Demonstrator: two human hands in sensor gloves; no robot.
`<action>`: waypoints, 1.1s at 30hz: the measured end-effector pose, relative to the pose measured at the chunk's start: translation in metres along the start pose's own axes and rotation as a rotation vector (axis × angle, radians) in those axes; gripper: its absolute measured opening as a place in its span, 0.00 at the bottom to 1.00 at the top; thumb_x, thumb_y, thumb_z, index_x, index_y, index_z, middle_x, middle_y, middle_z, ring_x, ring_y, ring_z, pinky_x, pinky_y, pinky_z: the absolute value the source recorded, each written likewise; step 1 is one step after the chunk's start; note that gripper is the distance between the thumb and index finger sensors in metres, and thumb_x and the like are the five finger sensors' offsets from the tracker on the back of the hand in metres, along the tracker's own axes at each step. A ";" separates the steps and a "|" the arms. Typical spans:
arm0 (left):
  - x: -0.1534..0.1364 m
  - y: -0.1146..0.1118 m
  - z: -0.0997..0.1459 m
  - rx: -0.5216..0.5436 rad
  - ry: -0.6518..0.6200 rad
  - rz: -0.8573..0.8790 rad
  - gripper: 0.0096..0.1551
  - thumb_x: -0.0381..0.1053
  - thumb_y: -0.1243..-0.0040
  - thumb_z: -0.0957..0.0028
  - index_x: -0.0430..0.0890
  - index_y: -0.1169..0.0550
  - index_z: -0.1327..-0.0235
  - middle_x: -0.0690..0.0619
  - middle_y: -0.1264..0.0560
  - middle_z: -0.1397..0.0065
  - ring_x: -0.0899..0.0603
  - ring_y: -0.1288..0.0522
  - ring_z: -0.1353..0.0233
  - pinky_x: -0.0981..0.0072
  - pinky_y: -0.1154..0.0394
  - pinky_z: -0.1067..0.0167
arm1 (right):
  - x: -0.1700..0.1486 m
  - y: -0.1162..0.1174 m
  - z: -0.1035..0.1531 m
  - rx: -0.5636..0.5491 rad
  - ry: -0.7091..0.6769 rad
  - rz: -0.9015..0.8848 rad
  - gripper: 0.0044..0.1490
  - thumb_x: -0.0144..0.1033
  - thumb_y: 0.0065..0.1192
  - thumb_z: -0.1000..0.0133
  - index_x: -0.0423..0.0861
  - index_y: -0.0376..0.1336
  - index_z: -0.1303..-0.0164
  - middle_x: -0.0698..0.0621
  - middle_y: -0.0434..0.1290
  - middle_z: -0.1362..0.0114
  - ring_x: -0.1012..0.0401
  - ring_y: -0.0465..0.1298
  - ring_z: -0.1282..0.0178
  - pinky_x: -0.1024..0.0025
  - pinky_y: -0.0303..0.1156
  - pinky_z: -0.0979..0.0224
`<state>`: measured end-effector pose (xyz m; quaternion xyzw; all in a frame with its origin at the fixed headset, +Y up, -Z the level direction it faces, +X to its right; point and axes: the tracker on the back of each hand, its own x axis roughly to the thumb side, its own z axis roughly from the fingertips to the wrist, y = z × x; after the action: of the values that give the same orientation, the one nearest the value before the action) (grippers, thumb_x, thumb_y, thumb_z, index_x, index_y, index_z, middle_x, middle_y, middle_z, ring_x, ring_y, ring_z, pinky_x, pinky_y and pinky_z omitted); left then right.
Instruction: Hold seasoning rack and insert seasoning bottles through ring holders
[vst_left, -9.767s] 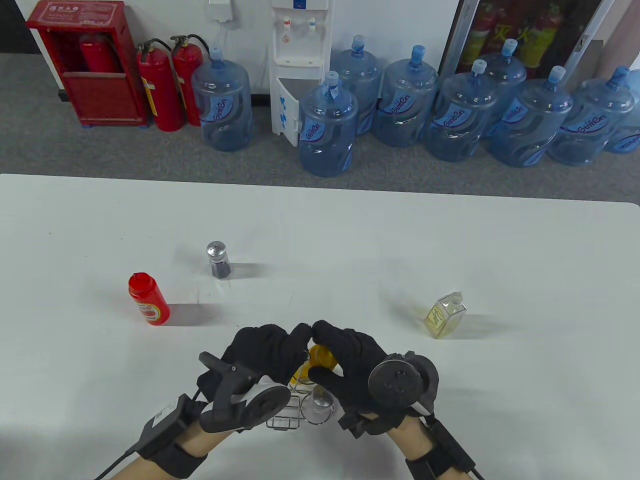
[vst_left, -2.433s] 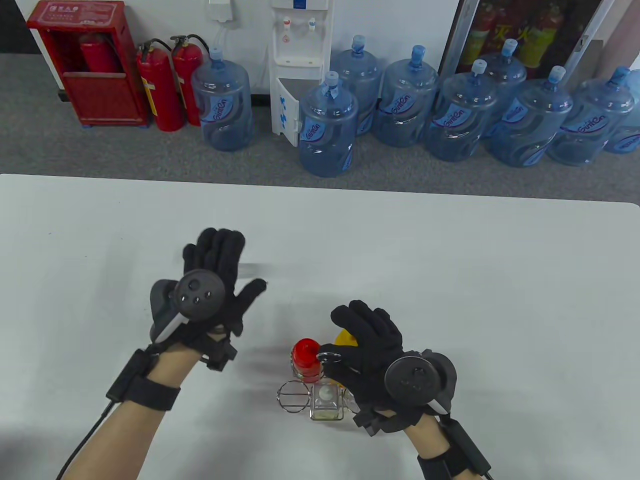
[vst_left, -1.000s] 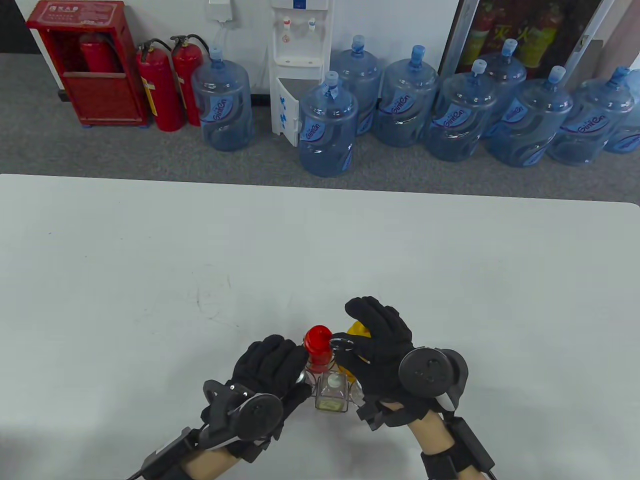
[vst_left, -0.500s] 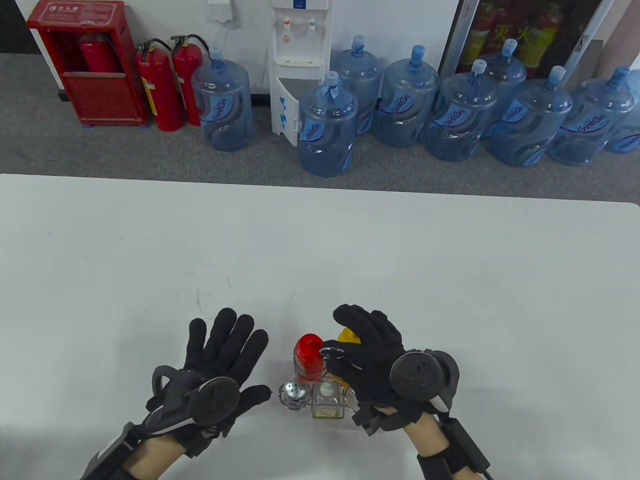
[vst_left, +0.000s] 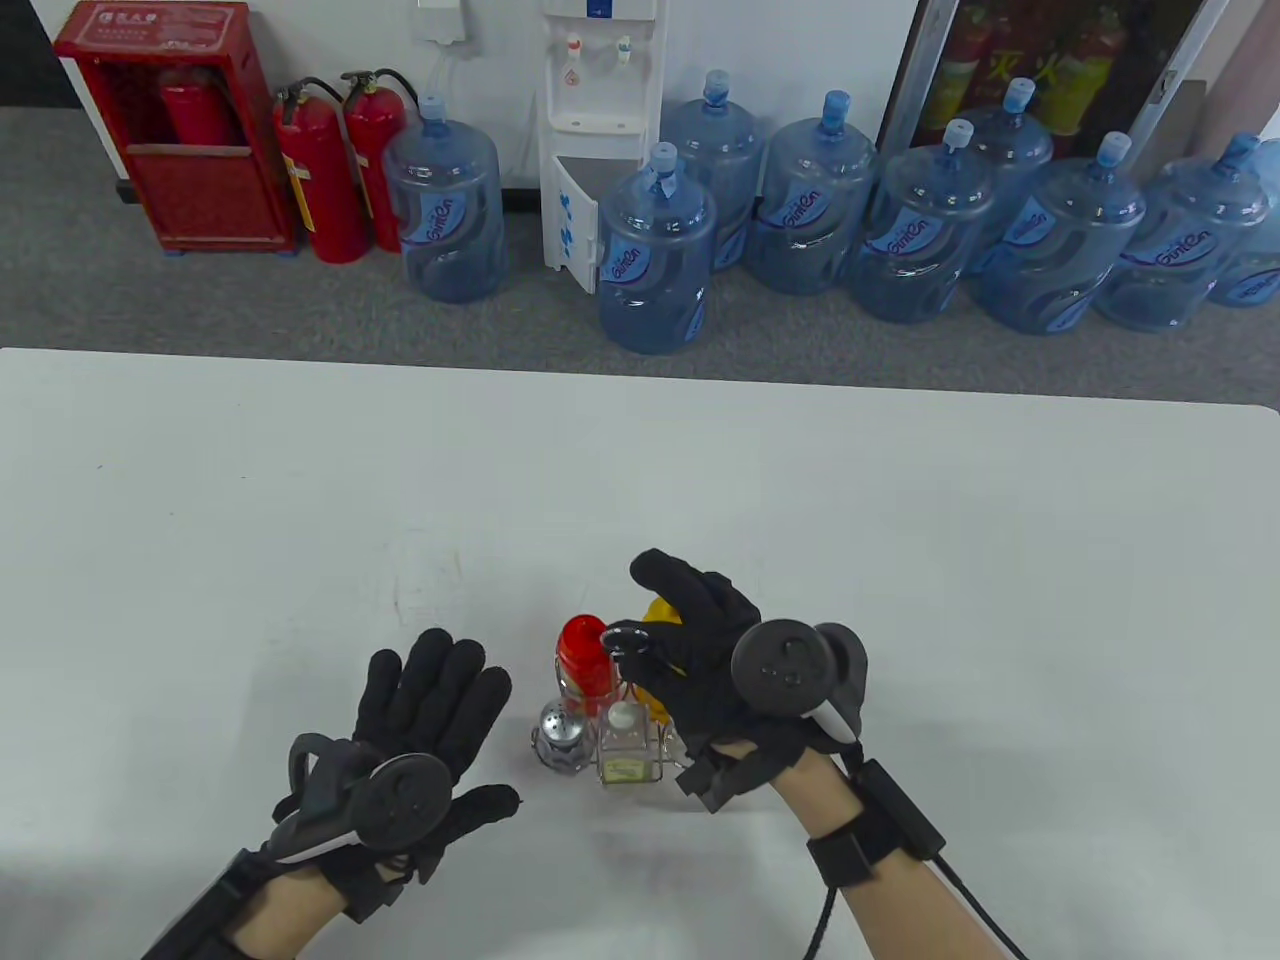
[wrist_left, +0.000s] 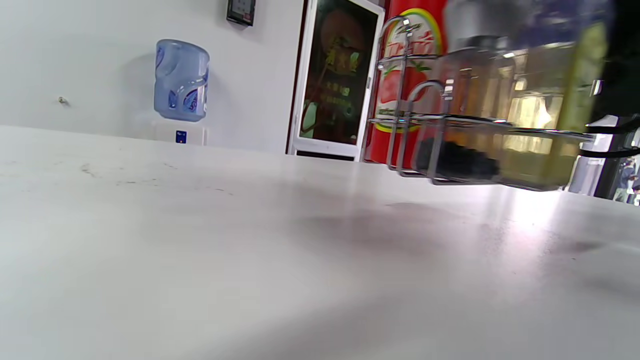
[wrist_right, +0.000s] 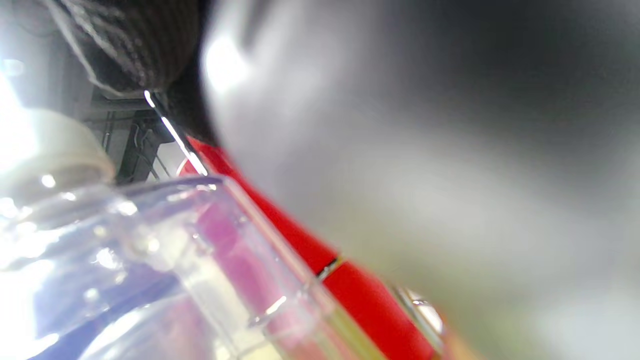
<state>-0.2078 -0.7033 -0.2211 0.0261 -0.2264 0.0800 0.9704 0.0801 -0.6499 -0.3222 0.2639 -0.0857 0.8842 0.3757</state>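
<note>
Four bottles seated in the wire seasoning rack between the hands: red sauce bottle on the far side toward the left hand, yellow bottle mostly hidden under the right hand, metal-capped shaker nearest the left hand's thumb, square glass oil bottle just beside the shaker on the right-hand side. Right hand curled over the rack from its own side, fingers pinching the ring handle at the top. Left hand spread flat, palm down over the surface, fingers fanned and holding nothing, near the shaker but apart from it. Seen low from the left wrist, rack wires around the red bottle and the oil bottle, base apparently just off the surface, though hard to tell. Right wrist view mostly blur: clear glass and a red edge close up.
</note>
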 end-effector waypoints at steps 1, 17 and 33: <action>-0.001 0.001 0.000 0.007 0.005 0.002 0.55 0.79 0.58 0.61 0.63 0.66 0.30 0.56 0.67 0.19 0.40 0.72 0.15 0.33 0.68 0.25 | -0.004 0.000 -0.009 0.009 0.008 0.001 0.27 0.56 0.61 0.56 0.66 0.75 0.47 0.61 0.47 0.16 0.53 0.54 0.16 0.43 0.44 0.17; -0.005 -0.003 -0.002 -0.026 0.018 0.013 0.54 0.79 0.57 0.60 0.63 0.65 0.30 0.56 0.67 0.19 0.40 0.73 0.15 0.34 0.68 0.25 | -0.067 0.014 -0.083 0.062 0.157 -0.054 0.27 0.54 0.63 0.56 0.66 0.75 0.46 0.65 0.44 0.15 0.55 0.48 0.14 0.44 0.38 0.16; -0.003 -0.004 -0.002 -0.036 0.015 0.006 0.54 0.79 0.57 0.60 0.63 0.65 0.30 0.56 0.68 0.19 0.40 0.73 0.15 0.34 0.68 0.25 | -0.074 -0.015 -0.059 -0.011 0.168 -0.077 0.49 0.64 0.63 0.58 0.71 0.50 0.24 0.59 0.41 0.14 0.52 0.46 0.12 0.41 0.37 0.16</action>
<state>-0.2085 -0.7072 -0.2243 0.0071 -0.2206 0.0792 0.9721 0.1097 -0.6648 -0.4127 0.1901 -0.0485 0.8876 0.4168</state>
